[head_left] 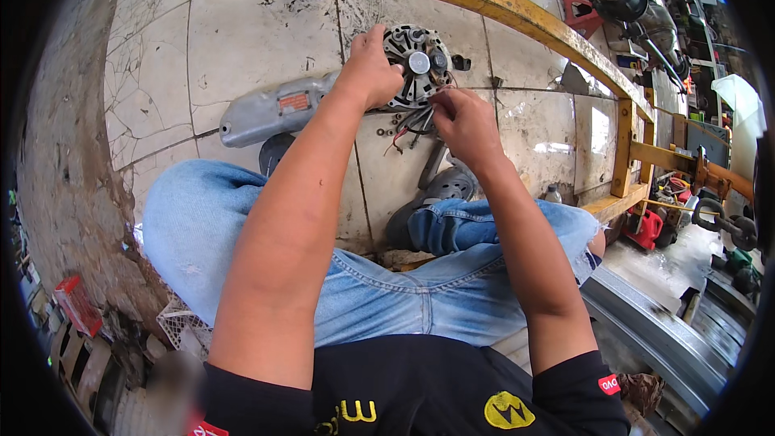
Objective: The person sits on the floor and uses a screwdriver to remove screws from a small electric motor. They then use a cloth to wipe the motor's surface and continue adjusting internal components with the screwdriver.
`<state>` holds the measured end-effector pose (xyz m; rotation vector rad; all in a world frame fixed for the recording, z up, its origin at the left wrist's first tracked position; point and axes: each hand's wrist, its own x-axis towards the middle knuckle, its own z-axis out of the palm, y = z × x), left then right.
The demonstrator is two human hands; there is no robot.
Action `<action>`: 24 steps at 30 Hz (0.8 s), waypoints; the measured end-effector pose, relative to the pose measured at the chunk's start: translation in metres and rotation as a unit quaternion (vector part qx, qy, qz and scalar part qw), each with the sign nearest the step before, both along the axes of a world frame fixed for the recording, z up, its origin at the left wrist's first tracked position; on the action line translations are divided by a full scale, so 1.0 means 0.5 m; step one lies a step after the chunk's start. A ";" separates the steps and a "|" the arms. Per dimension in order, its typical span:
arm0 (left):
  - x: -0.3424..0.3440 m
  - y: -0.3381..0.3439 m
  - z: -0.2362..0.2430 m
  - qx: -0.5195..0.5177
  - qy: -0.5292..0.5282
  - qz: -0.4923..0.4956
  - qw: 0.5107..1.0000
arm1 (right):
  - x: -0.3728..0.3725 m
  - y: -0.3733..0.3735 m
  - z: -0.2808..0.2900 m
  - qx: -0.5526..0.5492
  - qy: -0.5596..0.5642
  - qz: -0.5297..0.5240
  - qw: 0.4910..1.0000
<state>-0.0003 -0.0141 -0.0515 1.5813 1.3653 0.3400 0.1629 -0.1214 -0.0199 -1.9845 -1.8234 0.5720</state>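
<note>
A round metal alternator (418,63) lies on the tiled floor with its slotted back face up. My left hand (370,71) grips its left side, the thumb on the face and the fingers by the rim. At the lower right edge my right hand (467,123) is closed in a pinch; what sits between its fingertips is too small to make out. Thin wires (397,140) with red ends, slim metal tools and several small nuts (383,132) lie just below the alternator. A small black part (461,62) rests to its right.
A long grey metal cover (270,115) lies left of the alternator, partly behind my left forearm. A yellow steel frame (500,12) spans the far side and right. My grey clog (449,186) is close below the hands. A red container (644,230) stands at the right.
</note>
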 end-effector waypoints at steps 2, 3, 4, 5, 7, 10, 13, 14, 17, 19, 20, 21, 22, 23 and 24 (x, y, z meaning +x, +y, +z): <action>0.000 0.002 -0.003 0.004 0.011 0.000 1.000 | 0.014 -0.011 0.002 -0.014 -0.023 0.015 1.000; 0.000 0.001 -0.004 0.009 0.009 -0.003 1.000 | 0.014 -0.014 0.006 -0.016 -0.017 0.009 1.000; -0.001 0.001 -0.005 0.013 0.007 -0.005 1.000 | 0.014 -0.016 0.011 -0.017 -0.010 0.002 1.000; -0.002 0.001 -0.006 0.018 0.005 -0.007 1.000 | 0.015 -0.016 0.017 -0.019 -0.004 -0.004 1.000; -0.003 0.001 -0.006 0.018 -0.002 -0.009 1.000 | 0.000 0.000 0.020 0.010 0.020 0.000 1.000; 0.001 0.000 -0.005 0.028 -0.001 -0.012 1.000 | -0.005 0.008 0.006 0.017 0.029 -0.005 0.999; 0.000 -0.001 -0.004 0.027 0.004 -0.008 1.000 | 0.013 -0.002 0.010 -0.056 0.002 0.004 0.998; -0.001 -0.001 -0.003 0.023 0.005 -0.006 1.000 | 0.018 -0.007 0.013 -0.090 -0.011 0.010 0.996; -0.003 0.000 -0.008 0.030 0.003 -0.005 1.000 | -0.002 -0.008 0.025 -0.064 0.081 -0.080 0.991; -0.001 0.001 -0.005 0.010 -0.004 -0.004 1.000 | -0.018 0.007 0.027 -0.065 0.086 -0.101 0.989; 0.000 0.001 -0.004 0.001 -0.008 -0.003 1.000 | -0.024 0.017 0.025 -0.066 0.088 -0.112 0.988; 0.001 0.001 -0.001 -0.001 -0.008 -0.004 1.000 | -0.026 0.023 0.008 -0.050 0.079 -0.128 0.987; 0.003 0.001 0.001 -0.002 -0.007 -0.005 1.000 | -0.022 0.018 0.001 -0.053 0.080 -0.129 0.987; 0.003 0.001 0.004 -0.003 -0.007 -0.005 1.000 | -0.017 0.012 -0.002 -0.056 0.081 -0.129 0.987; 0.001 0.001 0.000 -0.001 -0.004 -0.004 1.000 | -0.016 0.008 -0.002 -0.059 0.082 -0.126 0.987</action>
